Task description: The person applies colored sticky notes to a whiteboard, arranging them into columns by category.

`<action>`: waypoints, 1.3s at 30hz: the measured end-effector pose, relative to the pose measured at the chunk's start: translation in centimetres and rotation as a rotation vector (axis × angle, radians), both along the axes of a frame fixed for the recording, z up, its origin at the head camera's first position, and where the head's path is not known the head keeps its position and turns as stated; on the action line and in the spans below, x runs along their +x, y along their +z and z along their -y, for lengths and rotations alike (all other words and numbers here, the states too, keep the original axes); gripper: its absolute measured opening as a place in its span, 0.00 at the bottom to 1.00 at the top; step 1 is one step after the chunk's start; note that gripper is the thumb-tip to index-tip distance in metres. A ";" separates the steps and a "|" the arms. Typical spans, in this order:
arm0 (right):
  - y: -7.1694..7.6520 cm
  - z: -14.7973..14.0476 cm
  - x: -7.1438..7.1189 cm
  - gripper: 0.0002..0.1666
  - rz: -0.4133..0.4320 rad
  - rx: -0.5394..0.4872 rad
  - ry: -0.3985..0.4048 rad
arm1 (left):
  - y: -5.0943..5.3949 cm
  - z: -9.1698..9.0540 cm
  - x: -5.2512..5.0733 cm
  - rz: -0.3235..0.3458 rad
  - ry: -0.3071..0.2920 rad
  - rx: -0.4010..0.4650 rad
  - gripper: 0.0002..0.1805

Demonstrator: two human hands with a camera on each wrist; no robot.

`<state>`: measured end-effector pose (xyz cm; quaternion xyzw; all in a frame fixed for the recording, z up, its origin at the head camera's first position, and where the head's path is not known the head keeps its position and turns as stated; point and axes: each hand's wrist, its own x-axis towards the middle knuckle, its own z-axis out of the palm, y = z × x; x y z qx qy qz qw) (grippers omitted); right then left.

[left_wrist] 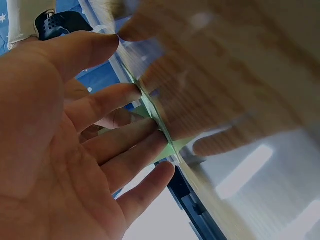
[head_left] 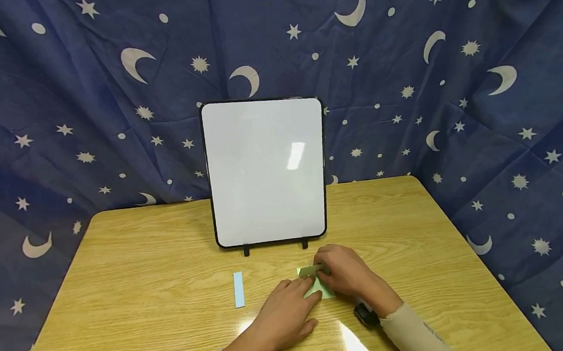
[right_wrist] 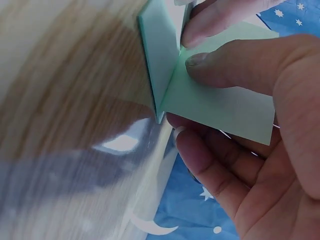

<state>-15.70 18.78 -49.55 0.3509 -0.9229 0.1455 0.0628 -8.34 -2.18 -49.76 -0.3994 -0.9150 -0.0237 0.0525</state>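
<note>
A pale green pad of sticky notes (head_left: 326, 292) lies on the table, its thin stack of sheets visible edge-on in the right wrist view. My right hand (head_left: 344, 271) pinches a green sheet (right_wrist: 230, 107) between thumb and fingers. That sheet stands up at an angle from the pad and still meets it along one edge. With fingers spread and fairly straight, my left hand (head_left: 286, 313) presses the pad against the table. Its fingertips (right_wrist: 215, 25) sit close to the fold where sheet and pad join.
Left of the hands lies a narrow light blue strip (head_left: 239, 290). Behind them a white board (head_left: 267, 171) with a black frame stands upright on two small feet. The wooden table (head_left: 134, 280) is backed by a dark blue curtain (head_left: 268, 35) with stars and moons.
</note>
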 end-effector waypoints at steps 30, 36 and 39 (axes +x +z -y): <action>1.1 0.3 -1.2 0.05 0.021 0.016 -0.060 | 0.3 -0.1 -0.4 0.045 -0.007 0.008 0.24; 1.4 0.3 -1.2 0.05 0.016 0.023 -0.063 | 0.3 -0.2 -0.5 0.055 -0.012 -0.007 0.24; 1.5 0.2 -1.2 0.05 0.019 0.014 -0.066 | 0.2 -0.2 -0.4 0.051 -0.012 -0.013 0.25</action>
